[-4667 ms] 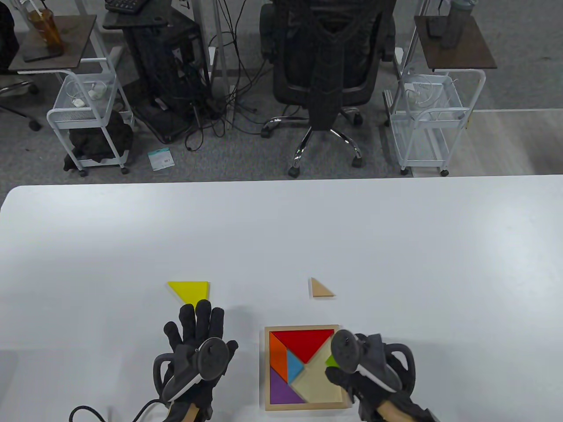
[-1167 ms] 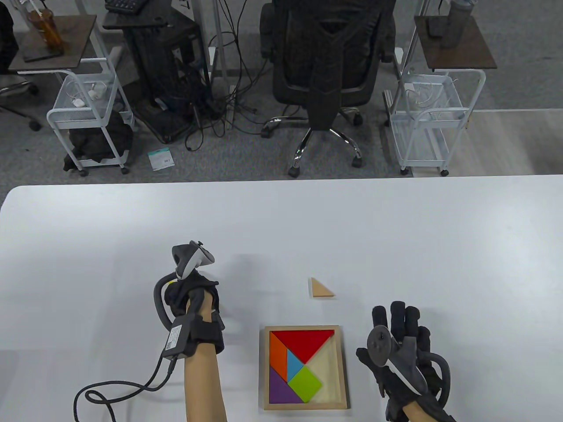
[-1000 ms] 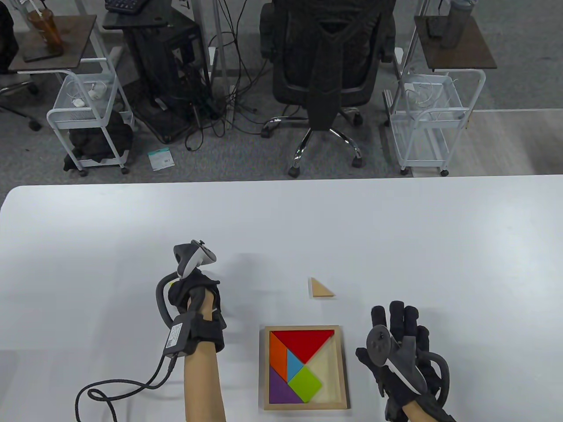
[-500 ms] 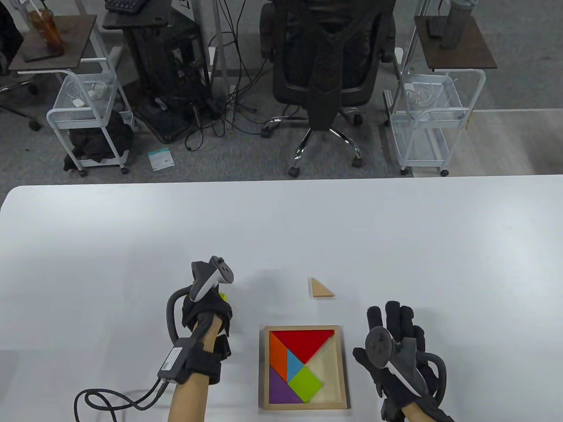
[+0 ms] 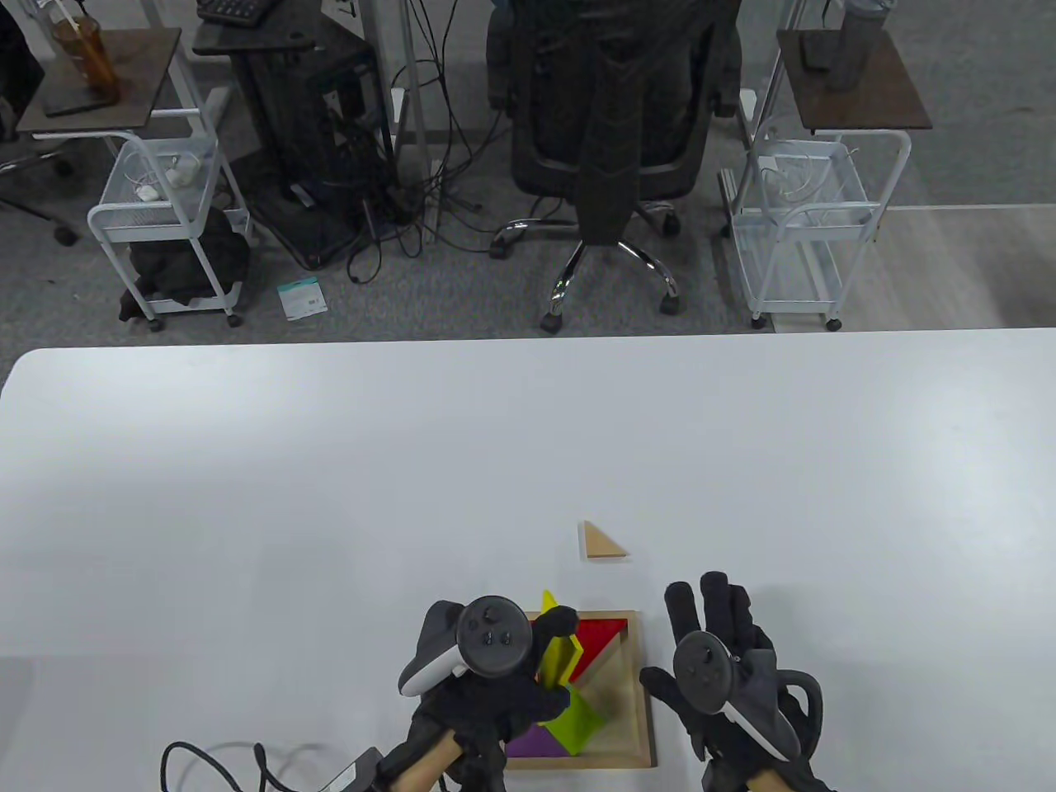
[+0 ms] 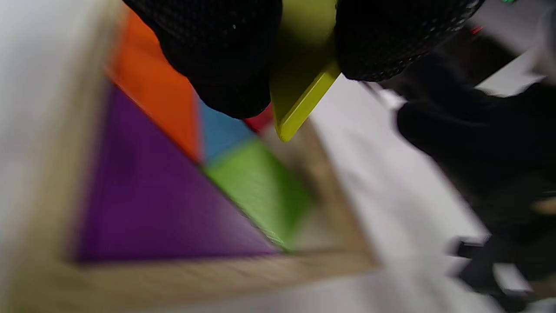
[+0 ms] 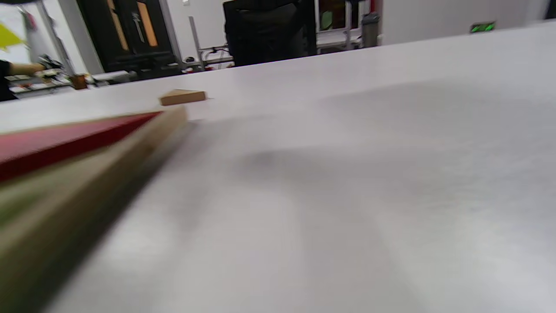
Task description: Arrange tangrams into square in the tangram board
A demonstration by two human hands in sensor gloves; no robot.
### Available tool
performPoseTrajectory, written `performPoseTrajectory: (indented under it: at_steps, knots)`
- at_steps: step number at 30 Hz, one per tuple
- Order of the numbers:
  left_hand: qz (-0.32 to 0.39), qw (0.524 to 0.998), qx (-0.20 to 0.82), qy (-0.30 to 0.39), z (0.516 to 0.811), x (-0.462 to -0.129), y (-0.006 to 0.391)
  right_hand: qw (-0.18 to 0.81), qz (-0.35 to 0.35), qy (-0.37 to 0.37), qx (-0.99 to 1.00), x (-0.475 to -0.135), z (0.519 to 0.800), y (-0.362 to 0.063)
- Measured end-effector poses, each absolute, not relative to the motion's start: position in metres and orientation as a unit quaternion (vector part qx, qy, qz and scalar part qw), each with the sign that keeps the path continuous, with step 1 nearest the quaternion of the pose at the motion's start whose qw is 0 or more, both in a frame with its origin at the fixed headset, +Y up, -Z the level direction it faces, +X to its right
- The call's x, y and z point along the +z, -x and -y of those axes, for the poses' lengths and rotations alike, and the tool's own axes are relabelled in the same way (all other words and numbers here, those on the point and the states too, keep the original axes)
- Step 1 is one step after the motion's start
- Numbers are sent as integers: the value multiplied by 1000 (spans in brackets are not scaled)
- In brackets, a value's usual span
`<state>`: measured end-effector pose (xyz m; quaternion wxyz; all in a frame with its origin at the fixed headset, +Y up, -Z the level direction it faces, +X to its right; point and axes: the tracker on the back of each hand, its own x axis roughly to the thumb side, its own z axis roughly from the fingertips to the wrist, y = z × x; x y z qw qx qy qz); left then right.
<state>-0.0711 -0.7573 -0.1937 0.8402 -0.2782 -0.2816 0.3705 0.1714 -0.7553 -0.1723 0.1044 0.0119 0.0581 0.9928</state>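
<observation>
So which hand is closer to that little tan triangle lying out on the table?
Right. The right hand lies flat beside the board, fingertips just short of the tan triangle; the left hand is over the board, farther away.

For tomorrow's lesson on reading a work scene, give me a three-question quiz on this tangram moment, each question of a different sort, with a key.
1. True or false: the left hand grips the yellow triangle over the tangram board.
2. Which piece lies loose on the table? A red triangle B tan triangle C blue triangle
3. Fill in: the right hand rests flat on the table, ____ of the board.

Key: 1 true; 2 B, the tan triangle; 3 right.
</observation>
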Motion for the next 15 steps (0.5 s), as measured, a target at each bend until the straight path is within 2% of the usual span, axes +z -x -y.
performPoseTrajectory:
  at_steps: [4, 7, 11, 15]
  knots:
    - [328, 785, 463, 248, 763, -189, 65, 305, -119, -104, 939, -174, 760, -171]
    - [353, 732, 528, 247, 763, -184, 59, 409, -169, -145, 885, -179, 768, -171]
    - [377, 673, 581, 260, 763, -178, 51, 523, -212, -181, 805, -184, 776, -168]
    - [392, 656, 592, 256, 762, -174, 47, 638, -234, -185, 710, -189, 780, -167]
